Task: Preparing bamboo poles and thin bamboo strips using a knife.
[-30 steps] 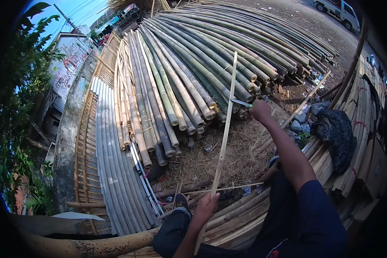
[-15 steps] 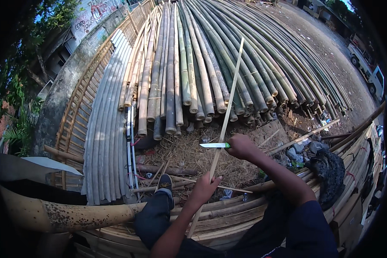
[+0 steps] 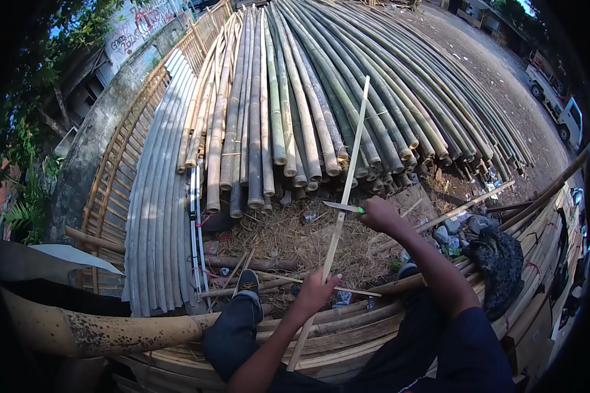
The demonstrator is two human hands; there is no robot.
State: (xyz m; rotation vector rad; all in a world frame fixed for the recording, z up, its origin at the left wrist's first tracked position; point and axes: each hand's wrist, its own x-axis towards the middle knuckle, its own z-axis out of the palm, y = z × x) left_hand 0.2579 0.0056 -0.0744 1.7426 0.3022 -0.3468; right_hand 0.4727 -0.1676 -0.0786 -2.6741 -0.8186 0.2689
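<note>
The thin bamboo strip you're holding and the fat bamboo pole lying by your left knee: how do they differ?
The thin bamboo strip is a pale, flat sliver; the fat bamboo pole is a whole round culm, yellow-brown with dark speckles. The strip stands steeply, gripped low by the left hand, with the knife in the right hand laid across it; the pole lies nearly level, untouched. Both are bamboo.

Sunlit yard [image 3: 505, 85], stacked bamboo poles [image 3: 288, 98]
</note>
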